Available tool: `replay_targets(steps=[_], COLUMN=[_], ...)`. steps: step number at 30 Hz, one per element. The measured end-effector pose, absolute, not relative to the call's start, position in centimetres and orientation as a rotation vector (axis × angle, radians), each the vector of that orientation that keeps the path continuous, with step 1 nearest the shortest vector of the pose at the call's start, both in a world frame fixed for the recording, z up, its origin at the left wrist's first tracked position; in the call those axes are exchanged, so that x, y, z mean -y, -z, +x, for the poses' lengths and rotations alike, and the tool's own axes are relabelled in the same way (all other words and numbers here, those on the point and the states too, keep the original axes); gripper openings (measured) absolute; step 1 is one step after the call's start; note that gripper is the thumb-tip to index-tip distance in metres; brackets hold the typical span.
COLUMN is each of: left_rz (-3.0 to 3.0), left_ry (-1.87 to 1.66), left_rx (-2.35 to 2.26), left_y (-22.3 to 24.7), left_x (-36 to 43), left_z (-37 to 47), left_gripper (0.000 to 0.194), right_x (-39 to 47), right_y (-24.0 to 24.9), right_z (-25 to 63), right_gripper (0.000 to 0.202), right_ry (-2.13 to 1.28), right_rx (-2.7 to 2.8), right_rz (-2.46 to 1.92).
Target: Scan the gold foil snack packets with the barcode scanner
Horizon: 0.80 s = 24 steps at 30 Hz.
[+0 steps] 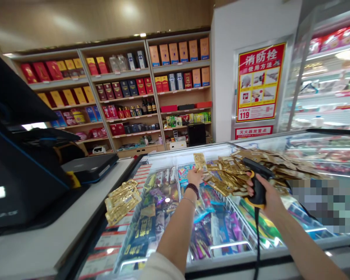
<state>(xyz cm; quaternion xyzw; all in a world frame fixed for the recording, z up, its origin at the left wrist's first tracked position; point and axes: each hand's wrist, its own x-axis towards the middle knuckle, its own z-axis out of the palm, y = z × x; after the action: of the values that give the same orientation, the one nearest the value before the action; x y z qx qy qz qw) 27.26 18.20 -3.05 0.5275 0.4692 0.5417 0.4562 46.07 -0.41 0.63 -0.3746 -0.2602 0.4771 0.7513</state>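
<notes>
My left hand, with a dark beaded bracelet on its wrist, grips a gold packet above the freezer's glass top. To its right, my right hand is wrapped round the handle of a black and yellow barcode scanner, whose cable hangs down. Between and behind the hands spreads a large heap of gold packets on the glass. A smaller stack of gold packets lies at the left on the freezer edge, over red and white labels.
The chest freezer holds colourful packaged goods in wire baskets. A black terminal and a flat dark device stand on the left counter. Shelves of boxes line the back, beside a red poster.
</notes>
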Motion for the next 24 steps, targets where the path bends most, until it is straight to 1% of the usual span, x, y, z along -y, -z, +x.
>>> replay_targets(steps=[4,6,8,11,13,15,20,22,24], left_rz=[1.129,1.04,0.937,0.808,0.757,0.746,0.799,0.76,0.729], left_ry=[-1.37,-1.402,-1.434,-1.502,-1.564,-1.637,-1.722,-1.716,-1.704], left_rx=[-1.124,-1.102,-1.046,-0.945,-0.903,-0.862,-0.784,-0.784,-0.756], left_y=[2.9,2.8,2.9,3.0,3.0,3.1,3.4,3.6,3.7], left_x=[-16.8,-15.9,-14.9,-13.8,-13.4,-13.4,-14.0,-14.1,-14.2], left_z=[22.2,19.2,16.5,13.9,13.4,13.6,14.1,13.9,13.7], left_gripper=[0.036,0.042,0.039,0.027,0.023,0.024,0.047,0.05,0.049], right_x=[0.3,-0.2,-0.9,-2.2,-2.8,-3.1,-2.6,-2.4,-2.2], right_y=[-1.1,-1.2,-1.3,-1.1,-1.0,-1.0,-1.3,-1.1,-0.6], right_z=[45.1,44.3,43.0,40.0,37.2,34.3,28.4,27.4,27.1], right_gripper=[0.039,0.04,0.041,0.044,0.047,0.05,0.061,0.064,0.065], right_ry=[-1.073,-1.11,-1.142,-1.188,-1.209,-1.241,-1.259,-1.233,-1.213], right_rx=[0.604,0.611,0.628,0.727,0.799,0.846,0.972,1.017,1.027], right_rz=[-0.843,-0.824,-0.82,-0.853,-0.867,-0.868,-0.956,-0.983,-0.987])
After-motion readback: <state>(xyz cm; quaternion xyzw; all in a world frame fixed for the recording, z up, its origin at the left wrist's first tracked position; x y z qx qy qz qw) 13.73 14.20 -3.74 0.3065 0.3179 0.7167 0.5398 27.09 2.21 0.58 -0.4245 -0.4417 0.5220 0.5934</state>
